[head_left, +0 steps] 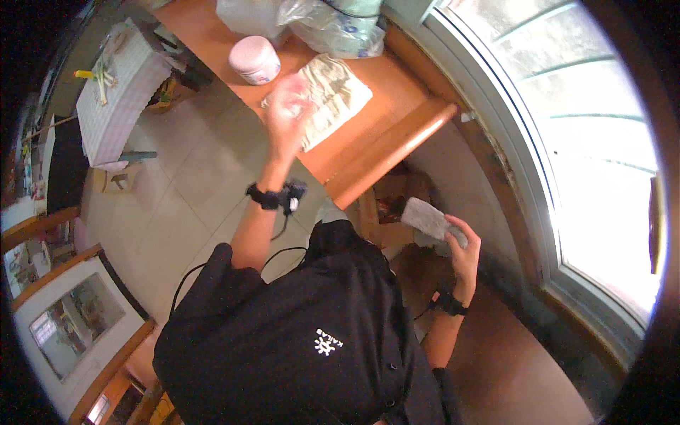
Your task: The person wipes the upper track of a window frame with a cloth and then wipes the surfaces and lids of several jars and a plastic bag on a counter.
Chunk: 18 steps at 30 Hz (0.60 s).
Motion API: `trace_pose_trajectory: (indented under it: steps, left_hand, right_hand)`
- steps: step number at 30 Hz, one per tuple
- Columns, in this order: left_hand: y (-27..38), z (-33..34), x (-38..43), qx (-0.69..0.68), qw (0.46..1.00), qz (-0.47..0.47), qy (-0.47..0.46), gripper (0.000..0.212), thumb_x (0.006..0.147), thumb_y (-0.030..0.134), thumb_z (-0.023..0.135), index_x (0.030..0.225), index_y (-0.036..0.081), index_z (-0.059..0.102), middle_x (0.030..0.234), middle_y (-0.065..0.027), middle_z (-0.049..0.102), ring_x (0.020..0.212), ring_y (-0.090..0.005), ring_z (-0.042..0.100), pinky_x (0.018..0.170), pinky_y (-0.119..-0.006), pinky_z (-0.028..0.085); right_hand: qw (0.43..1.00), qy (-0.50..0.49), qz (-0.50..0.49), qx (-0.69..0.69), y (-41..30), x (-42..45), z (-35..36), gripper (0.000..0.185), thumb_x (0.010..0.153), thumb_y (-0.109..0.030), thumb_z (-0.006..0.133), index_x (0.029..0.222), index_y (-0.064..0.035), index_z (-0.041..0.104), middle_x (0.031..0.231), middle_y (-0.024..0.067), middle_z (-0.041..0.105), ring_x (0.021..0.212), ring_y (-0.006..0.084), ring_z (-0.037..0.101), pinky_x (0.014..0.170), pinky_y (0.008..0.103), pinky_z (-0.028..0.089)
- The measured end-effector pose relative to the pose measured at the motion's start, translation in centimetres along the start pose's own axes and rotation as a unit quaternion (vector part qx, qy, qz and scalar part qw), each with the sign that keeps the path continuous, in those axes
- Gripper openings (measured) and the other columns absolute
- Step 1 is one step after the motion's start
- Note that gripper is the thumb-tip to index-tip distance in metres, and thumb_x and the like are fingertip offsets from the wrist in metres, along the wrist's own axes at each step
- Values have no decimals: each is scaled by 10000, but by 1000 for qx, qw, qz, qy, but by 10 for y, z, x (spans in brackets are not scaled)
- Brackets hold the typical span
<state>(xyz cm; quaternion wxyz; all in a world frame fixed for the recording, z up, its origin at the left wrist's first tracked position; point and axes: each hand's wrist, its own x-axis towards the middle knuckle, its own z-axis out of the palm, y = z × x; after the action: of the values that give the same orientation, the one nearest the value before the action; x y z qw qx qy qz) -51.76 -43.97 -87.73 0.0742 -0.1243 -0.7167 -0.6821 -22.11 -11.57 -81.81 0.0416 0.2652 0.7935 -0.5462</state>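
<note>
My left hand (291,109) is over the near-left part of a crumpled, cream patterned cloth (340,95) on an orange-brown wooden tabletop (390,74). Motion blur and glare hide its fingers, so its grip on the cloth cannot be made out. Just beyond this hand stands a pink-lidded round jar (255,59). Off to the right, below the table's rounded edge, my right hand (465,249) pinches one end of a grey, fuzzy oblong pad (425,219). The pad's other end points up and to the left, in the air.
Clear plastic bags (340,32) and a translucent white container (247,16) occupy the table's far end. A window (595,138) runs along the right. At left, scallions (103,79) lie on a cloth-covered table (119,106). Cables (186,281) hang near my left arm.
</note>
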Motion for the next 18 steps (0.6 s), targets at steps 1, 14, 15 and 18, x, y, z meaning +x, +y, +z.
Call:
trace_pose_trajectory:
  steps: [1, 14, 15, 18]
  left_hand:
    - [-20, -26, 22, 34, 996, 34, 75, 484, 870, 61, 767, 1311, 26, 571, 1252, -92, 627, 1103, -208, 632, 946, -367, 529]
    - [-25, 4, 24, 188, 977, 61, -86, 280, 882, 22, 707, 1158, 34, 664, 1039, -110, 722, 931, -248, 702, 810, -362, 555]
    - [-29, 9, 14, 170, 980, 42, -98, 278, 885, 19, 702, 1160, 30, 668, 1039, -113, 726, 924, -246, 705, 805, -357, 558]
    - [-33, 24, -8, 155, 977, -27, -146, 227, 912, 31, 682, 1139, 18, 681, 1012, -116, 734, 897, -243, 712, 792, -340, 562]
  right_hand:
    - [1000, 4, 8, -22, 4, 0, 1, 364, 831, 30, 609, 1180, 23, 711, 1114, 68, 707, 1067, 161, 619, 972, 302, 470]
    - [993, 108, 31, 28, 30, -23, 32, 373, 842, 55, 614, 1203, 7, 697, 1129, 87, 713, 1086, 181, 634, 980, 322, 476]
    - [994, 101, 19, 34, 30, -25, 33, 372, 842, 56, 614, 1202, 6, 697, 1131, 87, 713, 1086, 181, 635, 980, 322, 476]
    - [992, 120, 15, 46, 34, -39, 40, 379, 839, 61, 607, 1204, 8, 694, 1154, 102, 719, 1103, 196, 646, 994, 336, 478]
